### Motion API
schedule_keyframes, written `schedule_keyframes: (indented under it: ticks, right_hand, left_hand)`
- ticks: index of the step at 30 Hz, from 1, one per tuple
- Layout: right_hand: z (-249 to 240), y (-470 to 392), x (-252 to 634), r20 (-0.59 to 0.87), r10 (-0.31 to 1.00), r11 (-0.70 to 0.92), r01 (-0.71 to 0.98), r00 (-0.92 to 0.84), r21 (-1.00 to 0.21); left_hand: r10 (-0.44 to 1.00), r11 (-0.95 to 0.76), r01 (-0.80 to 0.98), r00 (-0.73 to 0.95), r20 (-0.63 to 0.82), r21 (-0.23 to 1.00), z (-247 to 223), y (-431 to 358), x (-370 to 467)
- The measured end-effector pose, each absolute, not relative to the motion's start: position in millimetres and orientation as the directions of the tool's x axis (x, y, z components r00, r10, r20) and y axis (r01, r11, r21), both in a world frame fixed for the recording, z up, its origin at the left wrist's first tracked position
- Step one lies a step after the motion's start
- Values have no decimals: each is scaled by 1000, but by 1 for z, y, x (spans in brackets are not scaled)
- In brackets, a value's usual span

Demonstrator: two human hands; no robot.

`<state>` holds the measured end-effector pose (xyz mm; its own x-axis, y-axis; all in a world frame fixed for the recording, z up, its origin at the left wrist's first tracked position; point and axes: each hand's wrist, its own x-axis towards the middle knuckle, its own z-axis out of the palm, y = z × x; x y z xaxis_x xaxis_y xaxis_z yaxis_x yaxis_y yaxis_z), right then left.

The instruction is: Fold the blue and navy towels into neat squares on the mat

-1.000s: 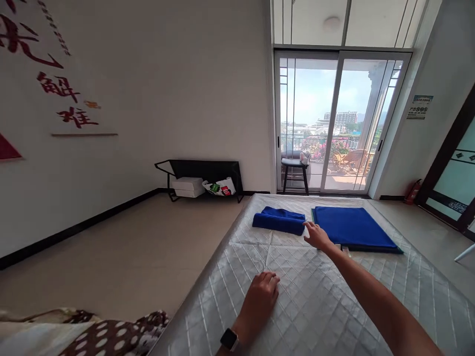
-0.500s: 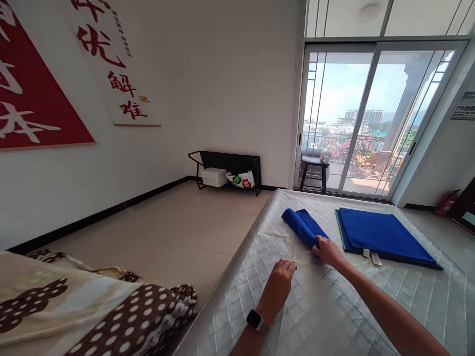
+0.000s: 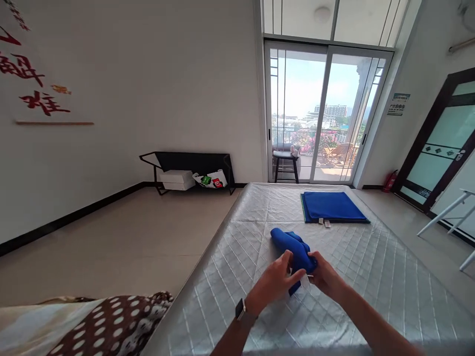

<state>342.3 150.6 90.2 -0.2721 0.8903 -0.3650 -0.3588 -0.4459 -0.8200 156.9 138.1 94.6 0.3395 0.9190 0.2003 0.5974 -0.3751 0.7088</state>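
A loosely rolled blue cloth [image 3: 290,243] is held just above the silver quilted bed cover [image 3: 230,262], one end hanging down. My left hand [image 3: 272,282], a watch on its wrist, closes on its near left side with thumb and fingertips. My right hand [image 3: 326,277] pinches its right end. Between the hands a small white tag [image 3: 305,282] sticks out from the cloth. Beyond it, a stack of flat folded blue cloths [image 3: 334,205] with two white tags lies on the cover.
At the lower left lies a brown polka-dot blanket [image 3: 111,321]. A black rack [image 3: 193,160] with white boxes [image 3: 176,179] stands by the wall. Behind the bed are sliding glass doors [image 3: 321,113] and a dark stool [image 3: 285,155]. A white stool [image 3: 451,217] stands at the right.
My right hand has drawn the blue cloth nearer and lifted it, away from the stack. My left hand has come from the bed cover onto the cloth. The view has turned right.
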Motion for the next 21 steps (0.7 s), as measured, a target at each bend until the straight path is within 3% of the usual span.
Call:
schedule_keyframes:
  ticks: [6,11,21]
  right_hand:
    - [68,94,352,-317,935,-354,-367,-160,-860]
    - [44,57,365,-273,960,-279,-284,-61,-917]
    - [44,5,390,-84,989,-98,-118,-121,-988]
  left_hand:
    - [897,-423,686,224,381,592,54,66,178]
    - [760,-579,711,293,580,399,35,26,185]
    - [719,-668,634,412,560,391,37,-6,195]
